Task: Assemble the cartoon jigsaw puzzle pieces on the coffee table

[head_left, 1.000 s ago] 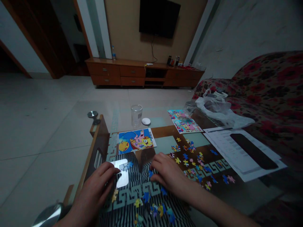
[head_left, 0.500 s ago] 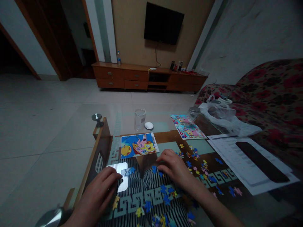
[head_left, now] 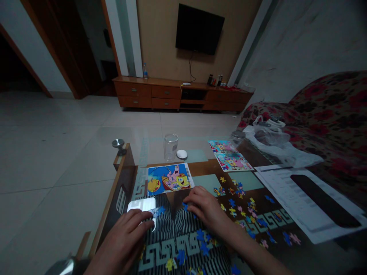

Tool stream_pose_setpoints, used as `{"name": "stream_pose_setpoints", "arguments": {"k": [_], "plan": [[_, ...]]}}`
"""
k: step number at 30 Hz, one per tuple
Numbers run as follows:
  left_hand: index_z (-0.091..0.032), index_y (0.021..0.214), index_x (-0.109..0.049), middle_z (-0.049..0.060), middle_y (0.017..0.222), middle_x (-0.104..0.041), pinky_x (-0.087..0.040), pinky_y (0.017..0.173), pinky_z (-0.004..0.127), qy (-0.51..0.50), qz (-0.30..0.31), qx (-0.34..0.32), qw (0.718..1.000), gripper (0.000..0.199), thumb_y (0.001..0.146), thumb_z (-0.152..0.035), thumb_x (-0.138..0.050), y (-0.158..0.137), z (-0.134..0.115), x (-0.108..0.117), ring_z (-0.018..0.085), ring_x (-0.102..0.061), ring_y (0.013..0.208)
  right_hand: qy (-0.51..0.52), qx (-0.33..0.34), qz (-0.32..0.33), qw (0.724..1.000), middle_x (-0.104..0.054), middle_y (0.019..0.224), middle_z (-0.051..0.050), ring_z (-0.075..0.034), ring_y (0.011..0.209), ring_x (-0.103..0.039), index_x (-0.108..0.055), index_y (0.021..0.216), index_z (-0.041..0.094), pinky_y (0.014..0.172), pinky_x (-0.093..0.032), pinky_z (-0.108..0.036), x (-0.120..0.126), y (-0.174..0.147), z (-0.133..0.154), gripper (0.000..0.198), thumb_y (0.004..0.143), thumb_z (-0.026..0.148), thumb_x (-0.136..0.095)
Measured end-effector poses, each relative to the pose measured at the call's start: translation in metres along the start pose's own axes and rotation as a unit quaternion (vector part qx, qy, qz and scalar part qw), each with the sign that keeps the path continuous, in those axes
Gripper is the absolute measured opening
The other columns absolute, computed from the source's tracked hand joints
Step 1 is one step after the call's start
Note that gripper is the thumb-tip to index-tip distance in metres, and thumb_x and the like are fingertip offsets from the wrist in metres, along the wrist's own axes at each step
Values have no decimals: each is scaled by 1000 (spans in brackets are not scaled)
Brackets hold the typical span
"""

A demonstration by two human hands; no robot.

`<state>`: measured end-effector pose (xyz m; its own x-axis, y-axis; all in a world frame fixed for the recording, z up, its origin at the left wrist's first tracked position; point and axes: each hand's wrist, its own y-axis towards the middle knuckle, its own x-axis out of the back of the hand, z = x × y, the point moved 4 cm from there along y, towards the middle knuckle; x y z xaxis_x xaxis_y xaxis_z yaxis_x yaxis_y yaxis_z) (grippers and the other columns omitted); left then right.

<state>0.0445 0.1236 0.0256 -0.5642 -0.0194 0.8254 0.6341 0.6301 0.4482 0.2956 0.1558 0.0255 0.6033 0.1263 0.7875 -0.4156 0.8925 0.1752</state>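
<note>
My right hand (head_left: pixel 205 206) is closed, its fingertips pinching a blue jigsaw piece (head_left: pixel 185 206) just above or at the glass tabletop. To its left, my left hand (head_left: pixel 127 231) lies with fingers stretched out, the tips beside a few blue jigsaw pieces (head_left: pixel 160 211) that look joined. Past both hands sits a cartoon picture card (head_left: pixel 171 177) with a blue background. Several loose blue pieces (head_left: pixel 203 242) are scattered below my right hand, and a yellow piece (head_left: pixel 171 264) lies nearer to me. More mixed pieces (head_left: pixel 249 208) spread out to the right of my right forearm.
A clear jar (head_left: pixel 171 147) stands beyond the card, with a white lid (head_left: pixel 181 154) next to it. Two more picture cards (head_left: pixel 233 162) lie right of centre. Papers (head_left: pixel 275 183) under a dark long object (head_left: pixel 323 200) and a plastic bag (head_left: pixel 278 143) occupy the right side.
My right hand has moved a little left with the blue piece, toward the joined pieces. My left hand has shifted slightly right and its fingers have straightened. The view has tilted slightly.
</note>
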Motion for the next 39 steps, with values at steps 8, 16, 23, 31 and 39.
{"name": "stream_pose_setpoints", "arguments": {"k": [8, 16, 23, 31, 39], "plan": [[-29, 124, -55, 3, 131, -59, -56, 85, 37, 44, 41, 8, 998, 38, 90, -15, -44, -13, 9, -16, 23, -54, 114, 21, -7, -33, 999, -63, 91, -4, -20, 90, -55, -66, 96, 21, 78, -47, -36, 5, -3, 1, 22, 83, 3, -64], [-30, 124, -54, 2, 130, -61, -56, 86, 37, 19, 71, 17, 997, 40, 87, -14, -49, -11, 9, -15, 23, -56, 113, 9, -22, -17, 1000, -62, 91, -3, -21, 91, -56, -67, 95, 22, 77, -46, -36, -3, -4, 4, 25, 79, 3, -68], [-28, 125, -52, 3, 129, -61, -56, 86, 41, 21, 73, 8, 997, 42, 87, -12, -46, -12, 9, -17, 24, -56, 113, 14, -27, -27, 999, -62, 90, -4, -21, 90, -56, -67, 93, 20, 77, -46, -36, -4, -3, 2, 23, 80, 1, -65], [-27, 122, -54, 4, 128, -61, -57, 85, 39, 29, 51, -16, 998, 38, 88, -14, -43, -11, 10, -18, 23, -58, 112, 20, -29, -23, 999, -61, 90, -3, -20, 89, -55, -67, 92, 22, 76, -46, -35, -4, -4, 0, 26, 81, 0, -61], [-27, 119, -56, 4, 128, -62, -55, 88, 40, 12, 54, 1, 998, 36, 89, -13, -44, -10, 11, -18, 23, -58, 112, 8, -34, -24, 999, -62, 90, -3, -20, 89, -56, -66, 92, 22, 77, -47, -36, -3, -3, 0, 26, 80, -1, -61]]}}
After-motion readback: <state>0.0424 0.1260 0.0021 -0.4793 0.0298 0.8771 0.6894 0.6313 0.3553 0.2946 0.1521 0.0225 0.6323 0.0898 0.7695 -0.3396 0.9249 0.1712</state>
